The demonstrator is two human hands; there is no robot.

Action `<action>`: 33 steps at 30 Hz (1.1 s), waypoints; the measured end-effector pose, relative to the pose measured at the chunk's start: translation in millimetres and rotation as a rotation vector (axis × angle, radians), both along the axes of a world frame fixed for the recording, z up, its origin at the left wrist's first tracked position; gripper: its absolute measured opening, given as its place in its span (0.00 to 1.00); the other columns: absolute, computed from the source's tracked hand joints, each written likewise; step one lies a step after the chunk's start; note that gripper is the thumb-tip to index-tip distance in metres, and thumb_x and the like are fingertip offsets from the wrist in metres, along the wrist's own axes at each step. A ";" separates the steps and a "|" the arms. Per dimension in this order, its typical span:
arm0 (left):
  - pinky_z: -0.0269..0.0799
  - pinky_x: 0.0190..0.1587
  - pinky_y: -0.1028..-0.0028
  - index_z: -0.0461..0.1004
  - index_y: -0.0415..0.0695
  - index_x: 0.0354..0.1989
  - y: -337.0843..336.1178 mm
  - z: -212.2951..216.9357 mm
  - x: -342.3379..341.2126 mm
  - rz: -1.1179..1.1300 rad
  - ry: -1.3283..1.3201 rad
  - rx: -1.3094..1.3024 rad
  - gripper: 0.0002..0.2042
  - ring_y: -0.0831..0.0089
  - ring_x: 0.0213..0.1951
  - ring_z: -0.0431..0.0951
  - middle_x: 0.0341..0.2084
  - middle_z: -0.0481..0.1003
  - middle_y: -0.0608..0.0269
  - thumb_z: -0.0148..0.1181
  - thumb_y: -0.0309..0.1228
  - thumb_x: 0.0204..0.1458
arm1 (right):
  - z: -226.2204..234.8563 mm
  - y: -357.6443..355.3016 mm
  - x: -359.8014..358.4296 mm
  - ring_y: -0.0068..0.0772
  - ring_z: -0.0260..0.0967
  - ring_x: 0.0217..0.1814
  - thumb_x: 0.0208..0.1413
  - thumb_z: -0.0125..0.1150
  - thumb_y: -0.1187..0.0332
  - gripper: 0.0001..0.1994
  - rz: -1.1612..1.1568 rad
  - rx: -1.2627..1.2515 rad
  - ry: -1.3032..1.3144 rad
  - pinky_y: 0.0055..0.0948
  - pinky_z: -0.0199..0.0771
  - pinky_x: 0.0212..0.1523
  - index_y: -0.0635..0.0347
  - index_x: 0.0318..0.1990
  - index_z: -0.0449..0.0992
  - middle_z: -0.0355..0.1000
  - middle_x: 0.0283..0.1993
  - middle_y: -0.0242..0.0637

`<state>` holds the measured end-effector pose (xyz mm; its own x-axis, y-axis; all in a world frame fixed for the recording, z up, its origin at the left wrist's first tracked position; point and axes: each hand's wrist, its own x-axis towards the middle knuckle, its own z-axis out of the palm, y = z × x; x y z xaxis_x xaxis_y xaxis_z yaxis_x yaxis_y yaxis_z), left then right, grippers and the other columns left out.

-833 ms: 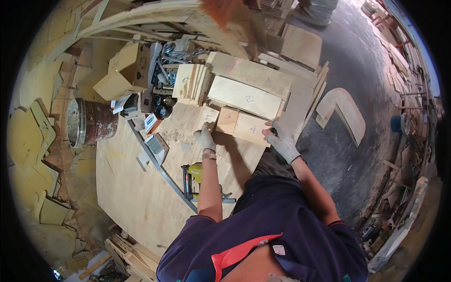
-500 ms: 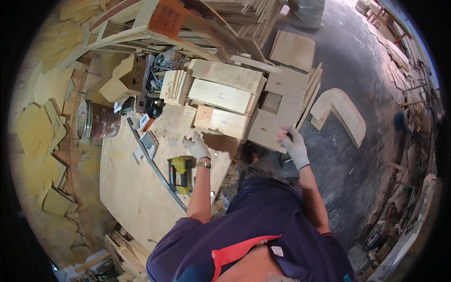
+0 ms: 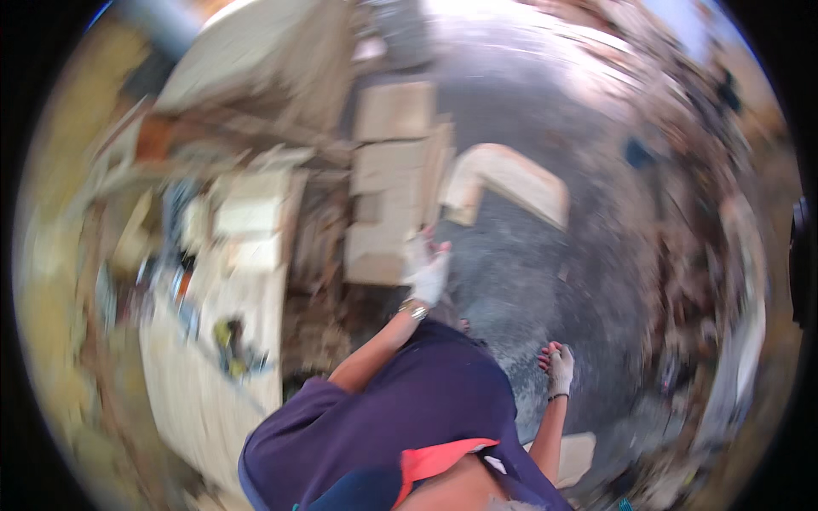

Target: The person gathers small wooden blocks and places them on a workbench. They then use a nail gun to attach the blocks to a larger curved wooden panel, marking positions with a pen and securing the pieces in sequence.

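My left hand, in a pale work glove with bare fingertips and a watch at the wrist, reaches forward with its fingers apart. It shows in front of the right edge of a stack of plywood panels; I cannot tell whether it touches them. My right hand, gloved the same way, hangs out to the right over the grey floor. Its fingers are loosely bent and apart, with nothing seen in them. Past my left hand lies a bent, L-shaped wooden piece on the floor. Motion blurs the picture.
At left stands a plywood-topped workbench with a yellow-green and black nail gun and stacked pale boards. Another flat panel lies beyond the stack. A pale board shows beside my right forearm. Wood scraps line the right side.
My view has swung right, so the bench has shifted left. My left hand has left the bench for the panel stack; my right hand has moved from the panels to low at my right.
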<state>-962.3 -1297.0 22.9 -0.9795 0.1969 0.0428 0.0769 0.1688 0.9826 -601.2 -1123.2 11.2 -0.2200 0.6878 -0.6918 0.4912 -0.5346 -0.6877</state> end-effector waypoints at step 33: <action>0.70 0.44 0.75 0.77 0.40 0.54 837.5 41.3 279.8 -1.329 -0.232 -0.058 0.13 0.79 0.38 0.73 0.36 0.77 0.68 0.57 0.34 0.67 | -205.0 287.2 235.8 0.45 0.80 0.40 0.57 0.63 0.60 0.16 -0.713 -0.273 -0.494 0.42 0.78 0.41 0.66 0.42 0.82 0.81 0.37 0.46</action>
<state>-682.5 -459.5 64.2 -0.0308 0.9901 -0.1368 0.0479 0.1382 0.9893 -365.4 -836.1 -193.8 0.5599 0.3449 -0.7534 0.1861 -0.9383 -0.2913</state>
